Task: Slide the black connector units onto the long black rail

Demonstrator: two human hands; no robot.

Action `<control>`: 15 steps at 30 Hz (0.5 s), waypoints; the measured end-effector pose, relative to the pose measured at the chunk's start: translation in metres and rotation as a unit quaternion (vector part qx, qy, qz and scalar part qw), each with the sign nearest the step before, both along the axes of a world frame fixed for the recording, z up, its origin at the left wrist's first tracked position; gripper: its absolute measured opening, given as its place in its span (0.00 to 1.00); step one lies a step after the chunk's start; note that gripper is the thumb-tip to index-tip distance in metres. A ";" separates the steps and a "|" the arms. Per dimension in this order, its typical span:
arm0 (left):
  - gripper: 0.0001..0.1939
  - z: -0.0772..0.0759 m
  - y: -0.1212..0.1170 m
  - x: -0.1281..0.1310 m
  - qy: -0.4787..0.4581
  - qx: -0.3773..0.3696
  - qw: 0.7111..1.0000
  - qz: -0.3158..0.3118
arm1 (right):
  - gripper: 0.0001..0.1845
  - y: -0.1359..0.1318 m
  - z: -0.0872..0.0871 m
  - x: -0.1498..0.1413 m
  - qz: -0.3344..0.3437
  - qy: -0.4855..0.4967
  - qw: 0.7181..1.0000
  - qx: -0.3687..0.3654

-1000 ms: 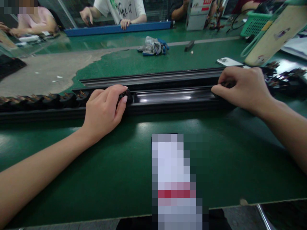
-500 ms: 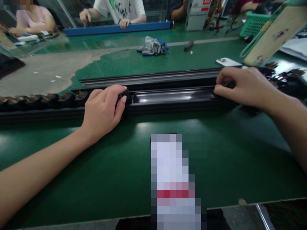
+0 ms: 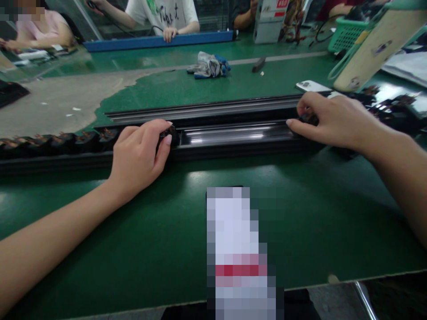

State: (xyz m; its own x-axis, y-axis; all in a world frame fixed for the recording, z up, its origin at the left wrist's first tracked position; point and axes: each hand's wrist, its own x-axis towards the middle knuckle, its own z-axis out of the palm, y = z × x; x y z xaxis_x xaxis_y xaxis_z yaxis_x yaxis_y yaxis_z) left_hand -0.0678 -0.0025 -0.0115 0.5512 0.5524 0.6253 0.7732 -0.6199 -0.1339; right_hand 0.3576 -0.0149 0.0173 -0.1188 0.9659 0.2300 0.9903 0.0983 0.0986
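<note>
Connectors (image 3: 168, 134) lie along a black rail (image 3: 233, 135) at twelve o'clock; the left hand (image 3: 136, 160) and right hand (image 3: 333, 122) each pinch one, with a green basket (image 3: 347, 36) at one o'clock.

Black connectors (image 3: 90, 141) lined up in a dark channel (image 3: 233, 135)

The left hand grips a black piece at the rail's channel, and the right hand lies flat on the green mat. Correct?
No: in the head view the right hand pinches a dark piece at the right end of the black rail's channel.
</note>
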 end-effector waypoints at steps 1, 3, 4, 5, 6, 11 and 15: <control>0.17 0.000 0.000 0.000 0.000 0.000 1.000 -0.001 | 0.28 0.000 -0.001 0.000 0.003 -0.007 1.000 0.002; 0.17 0.000 0.001 0.000 0.001 0.002 1.000 -0.001 | 0.28 0.000 -0.002 0.001 0.005 -0.019 1.000 0.003; 0.17 0.000 0.001 -0.001 0.002 0.003 1.000 -0.001 | 0.28 0.000 -0.002 0.001 0.004 -0.024 1.000 0.002; 0.18 0.000 0.001 -0.001 0.004 0.003 1.000 0.000 | 0.28 0.000 -0.002 0.001 0.004 -0.027 1.000 0.002; 0.18 0.000 0.001 -0.001 0.006 0.002 1.000 0.001 | 0.27 0.000 -0.002 0.001 0.004 -0.029 1.000 0.003; 0.18 0.000 0.001 -0.001 0.007 -0.011 1.000 0.011 | 0.24 0.000 0.000 0.002 0.004 -0.029 1.000 0.008; 0.19 0.000 0.000 0.000 -0.008 -0.034 0.999 0.017 | 0.25 0.000 0.001 0.004 -0.009 -0.049 0.999 -0.001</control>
State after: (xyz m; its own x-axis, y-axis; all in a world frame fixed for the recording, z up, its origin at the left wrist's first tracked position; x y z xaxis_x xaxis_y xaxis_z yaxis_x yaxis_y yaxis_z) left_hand -0.0677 -0.0028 -0.0113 0.5215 0.6126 0.5940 0.7960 -0.5999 -0.0803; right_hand 0.3619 -0.0153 0.0184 -0.1229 0.9685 0.2165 0.9776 0.0806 0.1945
